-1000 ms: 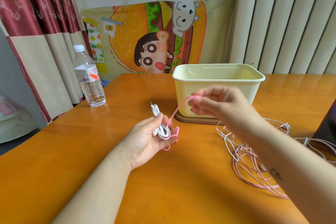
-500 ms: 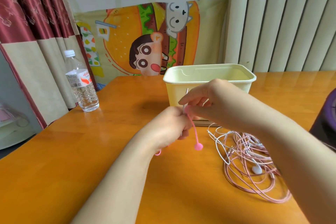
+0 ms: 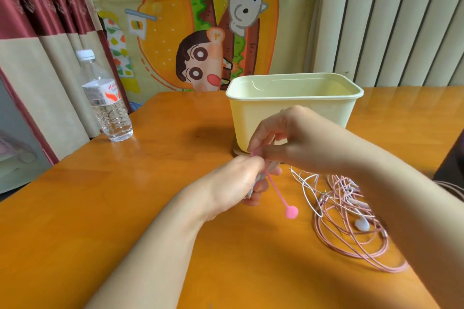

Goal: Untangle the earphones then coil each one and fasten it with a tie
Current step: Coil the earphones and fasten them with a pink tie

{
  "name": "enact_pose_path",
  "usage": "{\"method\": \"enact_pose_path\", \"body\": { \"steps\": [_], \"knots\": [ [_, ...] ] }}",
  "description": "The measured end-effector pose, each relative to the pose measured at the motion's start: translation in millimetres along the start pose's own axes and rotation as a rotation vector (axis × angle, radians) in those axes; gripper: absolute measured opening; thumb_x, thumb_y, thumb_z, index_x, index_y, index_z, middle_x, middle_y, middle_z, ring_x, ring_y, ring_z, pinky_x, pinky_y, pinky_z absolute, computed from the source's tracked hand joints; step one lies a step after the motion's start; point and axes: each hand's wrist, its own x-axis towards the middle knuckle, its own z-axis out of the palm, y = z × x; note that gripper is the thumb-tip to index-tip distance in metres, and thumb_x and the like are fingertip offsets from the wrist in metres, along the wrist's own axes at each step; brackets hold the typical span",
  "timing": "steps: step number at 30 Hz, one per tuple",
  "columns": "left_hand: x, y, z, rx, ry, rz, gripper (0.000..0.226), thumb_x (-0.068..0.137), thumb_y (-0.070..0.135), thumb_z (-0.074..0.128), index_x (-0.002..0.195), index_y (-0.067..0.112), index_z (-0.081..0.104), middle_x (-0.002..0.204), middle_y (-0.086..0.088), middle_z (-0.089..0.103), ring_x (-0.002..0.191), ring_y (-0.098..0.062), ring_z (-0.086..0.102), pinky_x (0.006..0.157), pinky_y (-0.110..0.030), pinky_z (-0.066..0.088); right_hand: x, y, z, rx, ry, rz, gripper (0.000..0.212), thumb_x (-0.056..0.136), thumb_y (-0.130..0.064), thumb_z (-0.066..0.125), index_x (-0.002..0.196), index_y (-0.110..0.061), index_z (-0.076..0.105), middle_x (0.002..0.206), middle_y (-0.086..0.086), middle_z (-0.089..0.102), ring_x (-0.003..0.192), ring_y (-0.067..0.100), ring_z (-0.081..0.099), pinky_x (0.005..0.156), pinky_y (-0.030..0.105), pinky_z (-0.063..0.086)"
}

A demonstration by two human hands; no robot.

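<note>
A coiled white earphone (image 3: 270,165), largely hidden, is gripped in the left hand (image 3: 238,183) above the table (image 3: 125,208). A pink silicone tie (image 3: 277,194) is pinched by the right hand (image 3: 288,138). Should either grip slacken, the coil could spring open. Pink earphones (image 3: 351,243) lie tangled nearby.

Earphone mostly hidden in the hand
The left hand (image 3: 236,183) covers almost all of the white earphone (image 3: 270,165); the top end of the pink tie (image 3: 276,193) disappears between the fingers of the right hand (image 3: 288,138), and the right forearm hides part of the cable tangle (image 3: 346,223).
</note>
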Motion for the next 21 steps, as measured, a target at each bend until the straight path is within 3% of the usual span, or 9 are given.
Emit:
{"method": "enact_pose_path", "body": {
  "steps": [2, 4, 6, 8, 10, 13, 17, 21],
  "knots": [
    [0.1, 0.4, 1.0, 0.019, -0.003, 0.06, 0.039, 0.101, 0.019, 0.027, 0.11, 0.005, 0.062, 0.066, 0.002, 0.037, 0.065, -0.015, 0.038, 0.063, -0.022, 0.04, 0.1, 2.7, -0.5, 0.104, 0.015, 0.02, 0.007, 0.083, -0.014, 0.069, 0.082, -0.02, 0.072, 0.073, 0.003, 0.072, 0.066, 0.026, 0.068, 0.067, 0.036, 0.054],
    [0.0, 1.4, 0.1, 0.025, 0.002, 0.111, 0.041, 0.103, 0.021, 0.027, 0.109, 0.002, 0.062, 0.065, 0.0, 0.034, 0.067, -0.017, 0.036, 0.062, -0.023, 0.039, -0.6, 5.8, -0.2, 0.204, 0.043, 0.038, 0.005, 0.085, -0.018, 0.069, 0.087, -0.016, 0.073, 0.078, 0.006, 0.072, 0.065, 0.033, 0.067, 0.065, 0.04, 0.056],
    [-1.2, 2.6, -1.3, 0.05, -0.001, 0.139, 0.041, 0.103, 0.023, 0.027, 0.107, 0.002, 0.062, 0.065, 0.0, 0.034, 0.066, -0.017, 0.037, 0.061, -0.022, 0.041, -1.5, 10.1, 0.6, 0.222, 0.025, 0.078, 0.022, 0.082, -0.034, 0.069, 0.1, -0.021, 0.072, 0.086, 0.006, 0.072, 0.07, 0.027, 0.07, 0.076, 0.039, 0.056],
    [-3.1, 2.3, -3.1, 0.075, 0.003, 0.154, 0.04, 0.103, 0.023, 0.029, 0.091, 0.003, 0.062, 0.065, 0.0, 0.037, 0.065, -0.015, 0.041, 0.061, -0.019, 0.043, -3.9, 12.3, -1.7, 0.272, -0.058, 0.128, 0.042, 0.071, -0.045, 0.067, 0.108, -0.025, 0.069, 0.094, 0.007, 0.072, 0.082, 0.023, 0.071, 0.08, 0.036, 0.057],
    [-4.2, 1.1, -5.1, 0.079, 0.013, 0.16, 0.039, 0.103, 0.027, 0.032, 0.074, 0.011, 0.054, 0.065, 0.001, 0.042, 0.064, -0.012, 0.045, 0.063, -0.019, 0.045, -6.2, 12.2, -5.8, 0.361, -0.131, 0.153, 0.039, 0.07, -0.037, 0.07, 0.104, -0.018, 0.069, 0.093, 0.011, 0.072, 0.085, 0.021, 0.07, 0.08, 0.032, 0.058],
    [-2.7, -2.1, -9.7, 0.064, 0.014, 0.146, 0.036, 0.101, 0.032, 0.034, 0.085, 0.01, 0.058, 0.064, 0.005, 0.045, 0.063, -0.009, 0.048, 0.066, -0.02, 0.047, -7.6, 11.6, -11.1, 0.248, -0.12, 0.149, 0.026, 0.074, -0.026, 0.075, 0.099, -0.019, 0.071, 0.088, 0.003, 0.074, 0.082, 0.015, 0.07, 0.075, 0.024, 0.057],
    [-1.1, -5.7, -14.5, 0.003, 0.052, 0.131, 0.036, 0.1, 0.033, 0.036, 0.078, 0.01, 0.051, 0.062, 0.007, 0.047, 0.063, -0.009, 0.05, 0.064, -0.018, 0.047, -7.0, 5.9, -11.2, 0.049, -0.012, 0.131, 0.017, 0.074, -0.034, 0.077, 0.09, -0.028, 0.074, 0.079, -0.007, 0.073, 0.074, 0.014, 0.067, 0.073, 0.032, 0.056],
    [2.2, -5.5, -12.6, -0.246, 0.117, 0.131, 0.033, 0.098, 0.03, 0.042, 0.073, 0.011, 0.052, 0.059, 0.006, 0.049, 0.062, -0.011, 0.05, 0.064, -0.022, 0.047, -2.6, 5.8, -3.2, 0.123, 0.164, 0.124, 0.009, 0.074, -0.025, 0.078, 0.082, -0.022, 0.075, 0.068, -0.004, 0.072, 0.056, 0.005, 0.062, 0.053, 0.016, 0.048]
  ]
}}
